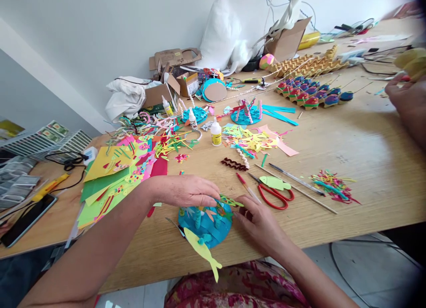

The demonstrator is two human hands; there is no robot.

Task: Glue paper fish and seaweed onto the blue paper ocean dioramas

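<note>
A round blue disc (pixel 216 230) covered in paper strips lies near the table's front edge, with twisted teal pipe-cleaner posts (pixel 197 219) standing on it. One yellow-green paper fish (pixel 201 249) sits at the disc's front, its tail hanging over the edge. My left hand (pixel 189 190) reaches across the far side, fingers stretched out, fingertips by a green patterned paper cut-out (pixel 229 201). From the right, my right hand (pixel 254 219) pinches that cut-out's end. Right of it lie red-handled scissors (pixel 273 199), a pale green paper fish (pixel 274 183) and a red pen (pixel 244 183).
Glue bottles (pixel 216 134), paper scraps (pixel 256 139) and coloured sheets (pixel 109 175) spread behind and left. Painted egg-carton cups (pixel 313 92) stand at the back right. A wooden stick (pixel 299 190) lies right of the scissors. Another person's hand (pixel 408 99) is at the far right.
</note>
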